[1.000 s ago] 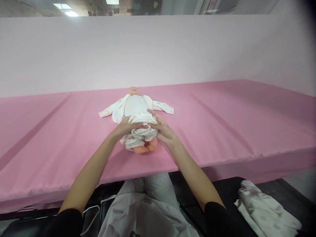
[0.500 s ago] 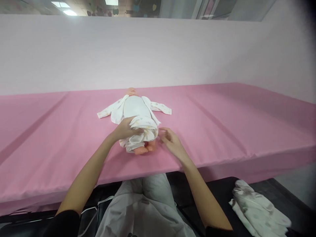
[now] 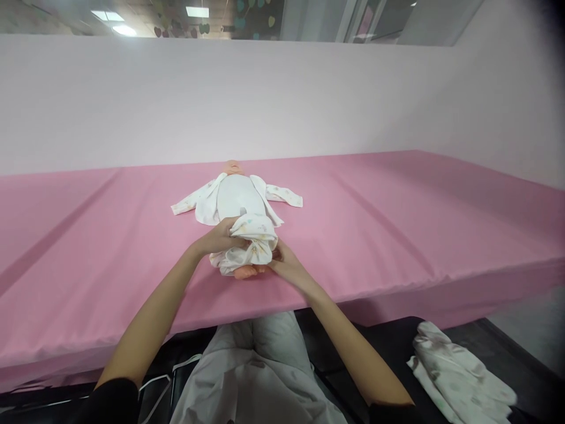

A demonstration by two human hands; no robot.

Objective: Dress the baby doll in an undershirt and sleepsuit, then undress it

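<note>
A long desk (image 3: pixel 397 224) under a pink sheet filled most of the view, with a pale pink wall (image 3: pixel 282 100) rising from its far edge. On a black bench at the lower right, below the desk's near edge, lay a crumpled white cloth (image 3: pixel 459 377).

A doll (image 3: pixel 241 221) lay on its back near the desk's near edge, about midway along it. Its long axis ran from the near edge toward the far edge, head (image 3: pixel 233 167) pointing at the wall and feet (image 3: pixel 247 271) pointing at the person. An open white jacket (image 3: pixel 207 203) spread under it, sleeves flat on the sheet toward the left and right edges, leaving the white torso bare. Over the legs sat a bunched white garment (image 3: pixel 249 244) with a faint print.

The left hand (image 3: pixel 220 237) was curled around the upper left part of that bunched garment, fingers pinched shut on the cloth at the doll's waist. The right hand (image 3: pixel 286 265) lay low at the garment's right lower side, just beside the feet, its fingers tucked against or under the cloth; whether they gripped it or only touched it could not be told. Both forearms reached in over the near edge, and the hands sat close together with the garment between them.
</note>
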